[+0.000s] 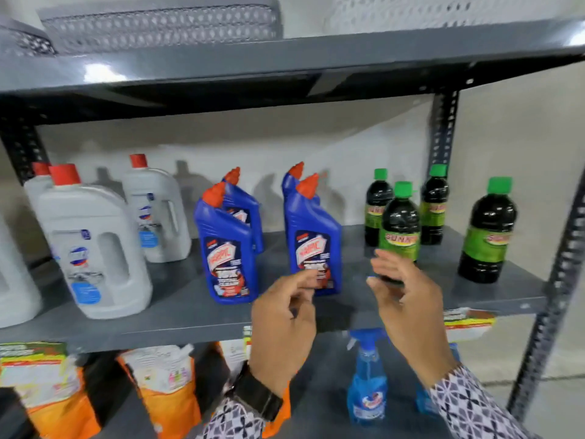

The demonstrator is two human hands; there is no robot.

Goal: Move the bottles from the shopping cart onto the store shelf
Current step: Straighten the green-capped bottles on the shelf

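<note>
The white jug at far left is cut off by the frame edge. The right hand covers the base of the nearest dark bottle — whether it touches the glass is unclear. Labels on the blue bottles are too blurred to read; the orange pouches below — perhaps detergent — run off the bottom.
</note>
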